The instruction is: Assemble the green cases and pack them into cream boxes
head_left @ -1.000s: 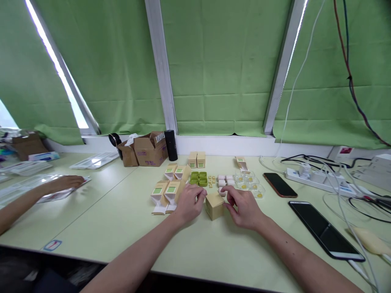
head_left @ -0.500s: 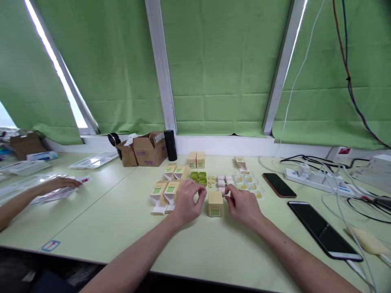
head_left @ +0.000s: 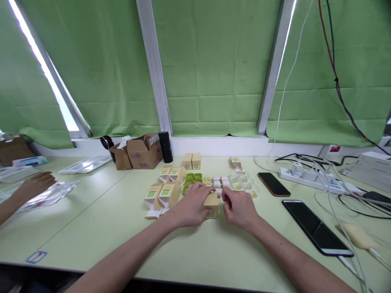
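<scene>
A small kraft-paper box (head_left: 211, 203) with a green label window stands on the table in front of me. My left hand (head_left: 193, 205) is closed round its left side, fingers over the top and thumb at the front. To the right of the box, my right hand (head_left: 240, 208) is curled with a small gap between them; whatever its fingers may hold is hidden. Just behind are green square cups (head_left: 190, 179), little yellow pieces (head_left: 207, 180), pale pink jars (head_left: 217, 184) and clear plastic shells (head_left: 244, 183) with yellow centres. Several similar boxes (head_left: 168, 194) with open flaps stand to the left.
Two closed boxes (head_left: 192, 161) and one open box (head_left: 237, 164) are farther back. Phones (head_left: 317, 227), a power strip (head_left: 311, 179) and cables lie right. A black cylinder (head_left: 165, 147) and a cardboard carton (head_left: 145, 152) stand behind left. Another person's hand (head_left: 36, 185) is over plastic bags (head_left: 50, 197).
My left hand has moved onto the small box and closed round it. My right hand's fingers have curled in further. The other person's hand has moved left, and the view has shifted slightly.
</scene>
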`<state>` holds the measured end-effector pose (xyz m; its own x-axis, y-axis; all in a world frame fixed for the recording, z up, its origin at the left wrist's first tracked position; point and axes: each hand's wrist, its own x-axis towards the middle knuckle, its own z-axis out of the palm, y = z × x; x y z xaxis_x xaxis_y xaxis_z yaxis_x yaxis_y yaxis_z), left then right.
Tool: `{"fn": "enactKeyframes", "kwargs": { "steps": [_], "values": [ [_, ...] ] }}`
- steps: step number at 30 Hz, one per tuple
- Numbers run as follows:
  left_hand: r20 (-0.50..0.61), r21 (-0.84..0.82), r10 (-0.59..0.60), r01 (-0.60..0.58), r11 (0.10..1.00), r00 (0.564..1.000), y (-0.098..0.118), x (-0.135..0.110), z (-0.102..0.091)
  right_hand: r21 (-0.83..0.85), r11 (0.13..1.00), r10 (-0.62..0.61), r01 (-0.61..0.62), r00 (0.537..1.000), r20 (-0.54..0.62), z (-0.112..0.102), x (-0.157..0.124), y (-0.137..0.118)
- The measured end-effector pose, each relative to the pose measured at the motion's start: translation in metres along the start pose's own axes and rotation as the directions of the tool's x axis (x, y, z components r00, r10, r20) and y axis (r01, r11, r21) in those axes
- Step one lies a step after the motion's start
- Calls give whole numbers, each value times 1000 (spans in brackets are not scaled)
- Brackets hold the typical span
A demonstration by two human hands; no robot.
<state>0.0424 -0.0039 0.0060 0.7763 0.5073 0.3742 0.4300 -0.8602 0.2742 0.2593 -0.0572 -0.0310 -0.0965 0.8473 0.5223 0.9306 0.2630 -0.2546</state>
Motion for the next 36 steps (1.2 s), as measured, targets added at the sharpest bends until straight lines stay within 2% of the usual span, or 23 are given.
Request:
{"fn": "enactKeyframes", "kwargs": {
  "steps": [3, 7, 10, 13, 17, 23, 30, 36],
  "values": [
    [49, 10, -40, 39, 999, 998, -1, 9, -8, 48, 998, -36, 37, 999, -11, -2, -1, 1],
    [153, 64, -173, 165, 984, 973, -9, 34, -30, 82, 992, -94, 94, 996, 2, -6, -3, -1],
    [103, 108, -231, 220, 970, 967, -23, 64, -44, 79, 986, -149, 144, 986, 73, -7, -4, -6],
    [31, 185, -259, 249, 951, 965, -41, 97, -46, 80, 978, -203, 191, 959, 196, -5, -5, -13],
    [-22, 287, -271, 265, 920, 962, -64, 138, -35, 66, 969, -246, 239, 907, 342, -1, -6, -19],
    [0, 366, -323, 301, 881, 947, -90, 177, -6, 24, 965, -252, 262, 893, 373, 2, -6, -20],
    [32, 445, -395, 341, 828, 918, -110, 187, 29, -3, 970, -223, 243, 895, 387, 9, -7, -23],
    [35, 497, -415, 345, 796, 909, -117, 182, 42, 47, 971, -229, 232, 869, 438, 5, -8, -26]
  ]
}}
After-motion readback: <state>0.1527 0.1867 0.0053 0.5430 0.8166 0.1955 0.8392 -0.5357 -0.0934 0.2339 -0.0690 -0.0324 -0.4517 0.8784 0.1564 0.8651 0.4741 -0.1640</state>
